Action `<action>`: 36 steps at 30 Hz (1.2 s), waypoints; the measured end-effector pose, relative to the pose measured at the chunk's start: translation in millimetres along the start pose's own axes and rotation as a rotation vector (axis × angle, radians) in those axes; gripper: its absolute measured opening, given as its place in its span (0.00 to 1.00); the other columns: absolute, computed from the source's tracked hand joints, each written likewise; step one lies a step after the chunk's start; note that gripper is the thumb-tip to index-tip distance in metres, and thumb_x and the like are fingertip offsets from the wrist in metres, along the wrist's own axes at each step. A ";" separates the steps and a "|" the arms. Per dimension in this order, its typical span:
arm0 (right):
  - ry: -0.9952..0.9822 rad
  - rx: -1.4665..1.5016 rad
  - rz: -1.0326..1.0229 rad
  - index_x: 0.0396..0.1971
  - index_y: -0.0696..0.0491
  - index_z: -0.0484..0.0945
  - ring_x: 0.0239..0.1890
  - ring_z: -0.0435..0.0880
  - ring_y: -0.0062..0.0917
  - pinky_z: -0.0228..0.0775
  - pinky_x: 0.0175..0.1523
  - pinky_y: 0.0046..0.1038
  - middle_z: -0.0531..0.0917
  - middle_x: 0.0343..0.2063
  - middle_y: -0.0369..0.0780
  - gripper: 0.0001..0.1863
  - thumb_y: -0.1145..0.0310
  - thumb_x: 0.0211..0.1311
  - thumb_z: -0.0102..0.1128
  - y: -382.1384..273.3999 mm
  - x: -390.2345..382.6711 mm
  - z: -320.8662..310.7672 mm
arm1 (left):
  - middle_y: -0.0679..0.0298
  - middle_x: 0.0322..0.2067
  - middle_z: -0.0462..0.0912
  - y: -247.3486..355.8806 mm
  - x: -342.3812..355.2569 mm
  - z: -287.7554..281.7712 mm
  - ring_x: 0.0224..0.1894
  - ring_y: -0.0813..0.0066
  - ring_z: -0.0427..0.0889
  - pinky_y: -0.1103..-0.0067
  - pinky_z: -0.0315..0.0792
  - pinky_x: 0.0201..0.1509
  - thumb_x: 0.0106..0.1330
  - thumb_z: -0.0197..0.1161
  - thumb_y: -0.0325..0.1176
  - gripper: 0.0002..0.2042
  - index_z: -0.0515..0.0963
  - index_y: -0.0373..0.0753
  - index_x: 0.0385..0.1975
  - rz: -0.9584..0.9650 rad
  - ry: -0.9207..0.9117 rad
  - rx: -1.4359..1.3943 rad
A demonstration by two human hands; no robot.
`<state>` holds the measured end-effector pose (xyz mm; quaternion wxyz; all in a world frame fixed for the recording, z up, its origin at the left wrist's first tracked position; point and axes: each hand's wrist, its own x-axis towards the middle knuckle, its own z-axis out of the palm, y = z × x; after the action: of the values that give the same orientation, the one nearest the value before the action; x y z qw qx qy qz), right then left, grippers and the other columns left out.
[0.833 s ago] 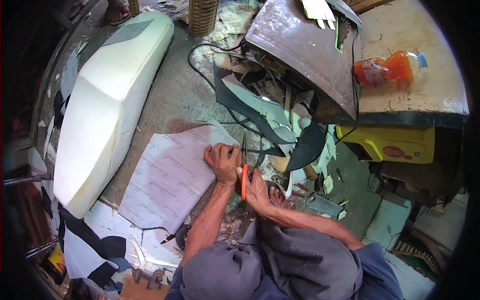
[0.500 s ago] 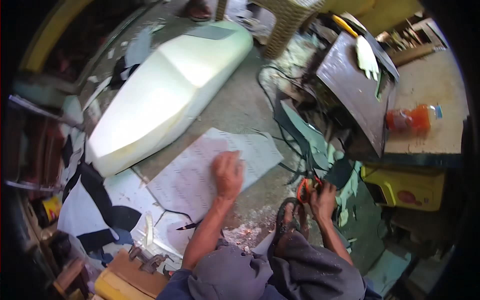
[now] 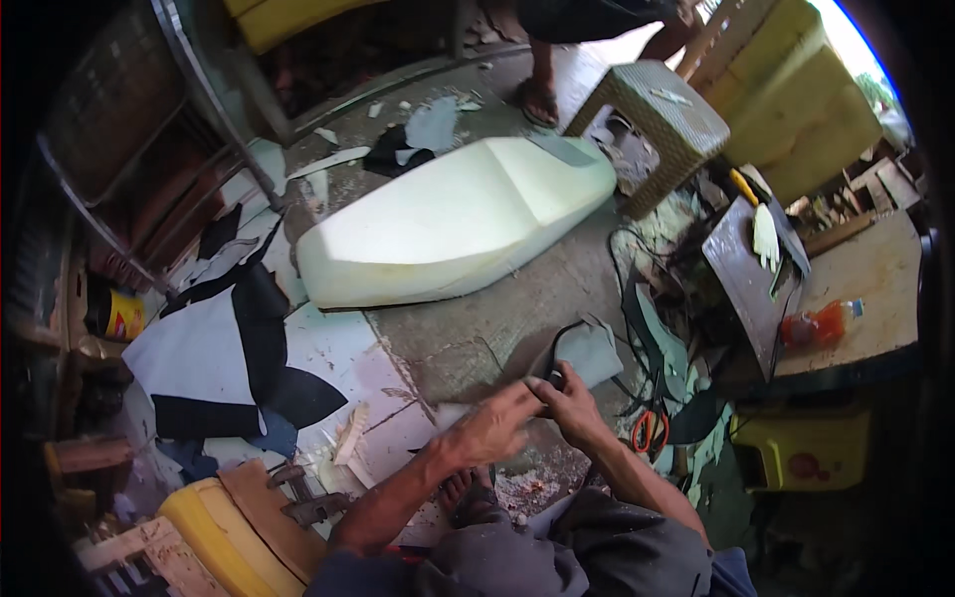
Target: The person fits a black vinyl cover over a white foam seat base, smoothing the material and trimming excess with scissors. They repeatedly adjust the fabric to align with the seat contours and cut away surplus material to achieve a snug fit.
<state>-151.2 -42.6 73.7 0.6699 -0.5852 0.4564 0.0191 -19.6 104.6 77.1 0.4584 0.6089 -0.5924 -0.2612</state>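
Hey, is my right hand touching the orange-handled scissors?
Apart: the head view shows your right hand to the left of the scissors, with a visible gap between them.

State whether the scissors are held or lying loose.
Lying loose: the orange-handled scissors rest beside a black scrap, apart from the left hand and right hand.

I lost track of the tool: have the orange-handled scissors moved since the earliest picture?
Yes: the orange-handled scissors have moved rightward, nearer the tan-topped table.

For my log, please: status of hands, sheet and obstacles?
Right hand holding pale sheet; left hand close by, blurred. Sheet partly hidden. Scissors at right, apparently clear.
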 end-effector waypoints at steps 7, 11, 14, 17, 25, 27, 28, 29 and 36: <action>0.131 0.010 -0.237 0.56 0.61 0.77 0.47 0.82 0.23 0.73 0.54 0.25 0.85 0.46 0.38 0.21 0.67 0.67 0.65 -55.5 -34.8 -46.6 | 0.47 0.51 0.81 -174.0 -5.3 -242.1 0.56 0.47 0.79 0.60 0.71 0.62 0.66 0.67 0.39 0.21 0.78 0.35 0.55 -0.308 0.988 0.774; -0.044 0.156 -0.344 0.51 0.59 0.81 0.37 0.85 0.16 0.78 0.44 0.22 0.87 0.40 0.34 0.16 0.70 0.65 0.68 -80.1 -62.0 -76.8 | 0.46 0.48 0.79 -205.5 -25.9 -268.1 0.53 0.45 0.77 0.55 0.71 0.57 0.66 0.67 0.45 0.22 0.78 0.35 0.51 -0.401 0.812 0.742; 0.027 0.260 -0.475 0.51 0.59 0.82 0.37 0.85 0.18 0.80 0.44 0.23 0.88 0.40 0.35 0.18 0.70 0.63 0.71 -92.6 -81.4 -108.2 | 0.46 0.46 0.78 -161.2 -16.9 -186.8 0.51 0.44 0.77 0.53 0.72 0.53 0.64 0.68 0.49 0.23 0.77 0.35 0.47 -0.541 0.702 0.873; 0.027 0.313 -0.560 0.52 0.59 0.81 0.38 0.85 0.18 0.79 0.45 0.24 0.87 0.43 0.35 0.21 0.68 0.61 0.73 -98.7 -86.1 -111.7 | 0.44 0.43 0.77 -103.5 -50.4 -91.8 0.49 0.42 0.77 0.52 0.73 0.50 0.63 0.69 0.51 0.25 0.76 0.33 0.45 -0.659 0.605 0.739; -0.169 -0.026 -0.394 0.58 0.61 0.77 0.42 0.79 0.15 0.74 0.48 0.21 0.83 0.42 0.35 0.25 0.54 0.77 0.55 -79.1 -32.6 -33.8 | 0.52 0.63 0.72 58.2 -20.9 13.5 0.63 0.56 0.74 0.65 0.72 0.64 0.70 0.68 0.45 0.39 0.55 0.37 0.73 -0.365 0.578 -1.260; -0.419 0.164 -0.248 0.57 0.61 0.77 0.42 0.76 0.14 0.71 0.47 0.20 0.82 0.40 0.33 0.25 0.53 0.78 0.54 -84.5 -37.0 -0.9 | 0.54 0.67 0.66 45.6 -15.1 8.1 0.66 0.56 0.70 0.65 0.70 0.65 0.69 0.70 0.43 0.46 0.44 0.38 0.76 -0.367 0.444 -0.716; -0.391 0.169 -0.312 0.55 0.59 0.78 0.41 0.76 0.13 0.71 0.46 0.19 0.82 0.40 0.31 0.23 0.54 0.78 0.54 -79.0 -31.0 0.9 | 0.57 0.61 0.73 61.9 4.3 8.2 0.60 0.65 0.75 0.70 0.72 0.62 0.68 0.71 0.41 0.40 0.55 0.36 0.73 -0.474 0.542 -0.563; -0.355 0.170 -0.374 0.54 0.58 0.79 0.41 0.76 0.12 0.70 0.46 0.18 0.82 0.39 0.30 0.21 0.55 0.78 0.54 -73.1 -24.9 2.0 | 0.59 0.57 0.76 57.5 9.2 3.0 0.57 0.68 0.76 0.71 0.72 0.60 0.67 0.71 0.40 0.36 0.60 0.36 0.70 -0.528 0.509 -0.623; 0.268 0.352 -0.605 0.49 0.58 0.81 0.36 0.78 0.11 0.71 0.41 0.16 0.83 0.37 0.31 0.16 0.59 0.79 0.53 -81.8 -42.6 -110.7 | 0.63 0.45 0.82 48.5 8.3 -35.5 0.46 0.71 0.82 0.74 0.76 0.57 0.63 0.61 0.22 0.17 0.77 0.35 0.53 -0.376 0.930 -0.854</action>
<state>-195.4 -135.4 174.6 0.6700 -0.5667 0.3429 -0.3351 -11.0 111.4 136.8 0.8144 0.5161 -0.0604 -0.2583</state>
